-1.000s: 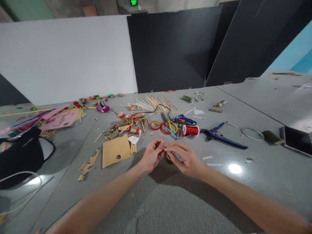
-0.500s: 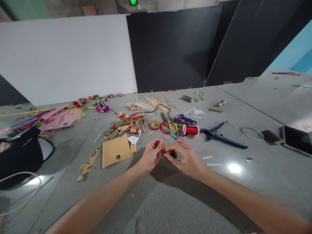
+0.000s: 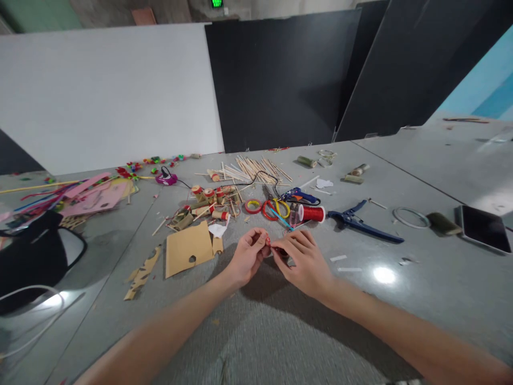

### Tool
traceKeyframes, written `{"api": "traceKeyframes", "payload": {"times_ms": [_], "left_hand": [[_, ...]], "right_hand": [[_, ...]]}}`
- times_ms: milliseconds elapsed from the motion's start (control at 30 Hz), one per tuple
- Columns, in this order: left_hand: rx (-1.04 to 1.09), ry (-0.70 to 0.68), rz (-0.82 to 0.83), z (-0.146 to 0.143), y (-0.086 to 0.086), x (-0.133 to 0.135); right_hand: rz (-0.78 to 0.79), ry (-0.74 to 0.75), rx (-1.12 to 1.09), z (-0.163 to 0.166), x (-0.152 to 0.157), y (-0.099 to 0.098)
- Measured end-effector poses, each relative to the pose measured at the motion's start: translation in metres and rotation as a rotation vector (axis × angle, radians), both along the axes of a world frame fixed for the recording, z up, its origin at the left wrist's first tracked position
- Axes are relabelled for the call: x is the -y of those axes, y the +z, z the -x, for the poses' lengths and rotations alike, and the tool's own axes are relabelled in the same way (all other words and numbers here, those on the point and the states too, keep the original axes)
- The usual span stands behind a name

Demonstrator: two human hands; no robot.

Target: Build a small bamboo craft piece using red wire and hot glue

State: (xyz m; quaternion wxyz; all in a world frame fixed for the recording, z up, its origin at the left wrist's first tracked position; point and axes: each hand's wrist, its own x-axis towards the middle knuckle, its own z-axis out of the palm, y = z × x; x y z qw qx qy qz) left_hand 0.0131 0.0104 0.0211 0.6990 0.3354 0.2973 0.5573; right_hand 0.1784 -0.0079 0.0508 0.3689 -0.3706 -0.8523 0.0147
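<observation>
Fingertips of my left hand [image 3: 249,256] are pinched on a small red piece [image 3: 267,241] that looks like bunched thread; its exact kind is too small to make out. My right hand [image 3: 302,262] meets it from the right, thumb and fingers pinched together at the same red piece. A short brown tube is mostly covered by the right hand. Just beyond the hands lie a spool of red thread [image 3: 312,214], scissors with red and yellow handles [image 3: 281,208], a roll of red tape [image 3: 253,206] and a blue glue gun [image 3: 300,195].
Left of the hands are a cardboard piece [image 3: 188,248] with a hole and a pile of bamboo pieces [image 3: 184,220]. Thin wooden sticks [image 3: 260,168] lie farther back. Blue pruning shears [image 3: 356,219], a wire coil [image 3: 411,217] and a phone [image 3: 483,229] lie right.
My right fingers have closed in toward the left fingertips and now cover more of the brown tube. The left hand stays nearly in place; the view has shifted slightly.
</observation>
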Motion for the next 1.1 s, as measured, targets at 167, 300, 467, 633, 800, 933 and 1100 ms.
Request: {"api": "traceKeyframes", "payload": {"times_ms": [167,300,467,633,800,933,1100], "left_hand": [[0.028,-0.030,0.011,0.0000,-0.0001,0.0010],[0.063,-0.046,0.008,0.0004,0.0002,0.0006],[0.088,-0.059,0.013,0.0006,0.0001,0.0000],[0.094,-0.059,0.009,0.0007,-0.0001,0.0006],[0.090,-0.053,0.009,0.0008,-0.0009,0.0007],[0.101,-0.056,0.001,0.0007,-0.0002,0.0004],[0.115,-0.061,-0.003,0.0003,0.0008,0.0003]], "right_hand": [[0.000,0.004,-0.052,-0.0030,-0.0023,-0.0023],[-0.006,0.039,-0.079,-0.0045,-0.0043,-0.0034],[-0.027,0.076,-0.061,-0.0060,-0.0057,-0.0046],[-0.022,0.082,-0.041,-0.0069,-0.0064,-0.0056],[-0.029,0.076,-0.042,-0.0075,-0.0066,-0.0060],[-0.049,0.081,-0.037,-0.0076,-0.0071,-0.0057],[-0.082,0.092,-0.047,-0.0072,-0.0083,-0.0053]]}}
